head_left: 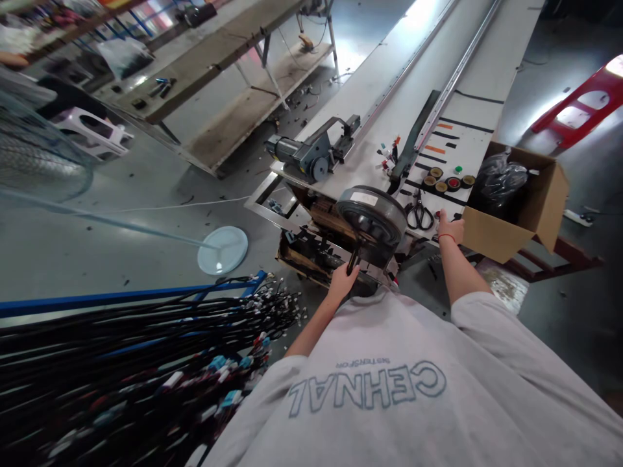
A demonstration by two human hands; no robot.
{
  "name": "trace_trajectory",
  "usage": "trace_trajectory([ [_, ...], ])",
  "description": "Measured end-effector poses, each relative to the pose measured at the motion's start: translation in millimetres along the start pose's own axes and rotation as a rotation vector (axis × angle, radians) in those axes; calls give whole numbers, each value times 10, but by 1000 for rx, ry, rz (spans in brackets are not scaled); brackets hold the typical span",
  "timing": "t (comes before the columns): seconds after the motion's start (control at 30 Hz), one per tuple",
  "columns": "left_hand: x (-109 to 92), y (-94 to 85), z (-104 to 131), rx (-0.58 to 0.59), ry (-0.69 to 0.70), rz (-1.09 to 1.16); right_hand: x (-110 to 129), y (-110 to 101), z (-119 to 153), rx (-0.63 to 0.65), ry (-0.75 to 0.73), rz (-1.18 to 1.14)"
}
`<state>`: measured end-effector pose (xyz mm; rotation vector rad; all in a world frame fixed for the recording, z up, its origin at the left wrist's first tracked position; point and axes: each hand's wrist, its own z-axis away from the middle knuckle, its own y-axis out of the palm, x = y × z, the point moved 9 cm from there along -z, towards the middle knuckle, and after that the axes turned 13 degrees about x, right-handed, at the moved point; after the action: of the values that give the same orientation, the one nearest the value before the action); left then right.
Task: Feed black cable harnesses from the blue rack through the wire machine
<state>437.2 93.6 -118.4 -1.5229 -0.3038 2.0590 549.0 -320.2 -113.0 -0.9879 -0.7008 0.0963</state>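
Note:
My left hand (343, 281) is closed round a dark rod-like handle (352, 261) just below a round black reel (372, 211) with a white label. My right hand (451, 228) is at the near right edge of the white workbench (418, 133), by the cardboard box, its fingers bent round something small and red that I cannot make out. Black-handled scissors (419, 216) lie between the reel and my right hand. Several tape rolls (440, 187) sit just beyond them. A dark strip (413, 139) runs from behind the reel up along the metal rail.
A motor unit (296, 152) stands on the bench's left corner. The open cardboard box (501, 237) holds a black plastic bag. Bundled black cables (146, 350) hang at the lower left beside a blue rail (126, 297). A red plastic stool (579, 107) is at the right.

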Motion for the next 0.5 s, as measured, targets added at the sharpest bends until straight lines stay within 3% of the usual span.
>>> trace_trajectory([
  [0.13, 210, 7, 32, -7, -40, -3, 2, 1, 0, -1, 0, 1],
  [0.37, 968, 37, 443, 87, -194, 42, 3, 25, -12, 12, -6, 11],
  [0.43, 1018, -25, 583, 62, -178, 75, -4, 26, -22, 4, -4, 6],
  [0.5, 939, -99, 703, 24, -127, 107, -12, 28, -34, -2, 2, 6],
])
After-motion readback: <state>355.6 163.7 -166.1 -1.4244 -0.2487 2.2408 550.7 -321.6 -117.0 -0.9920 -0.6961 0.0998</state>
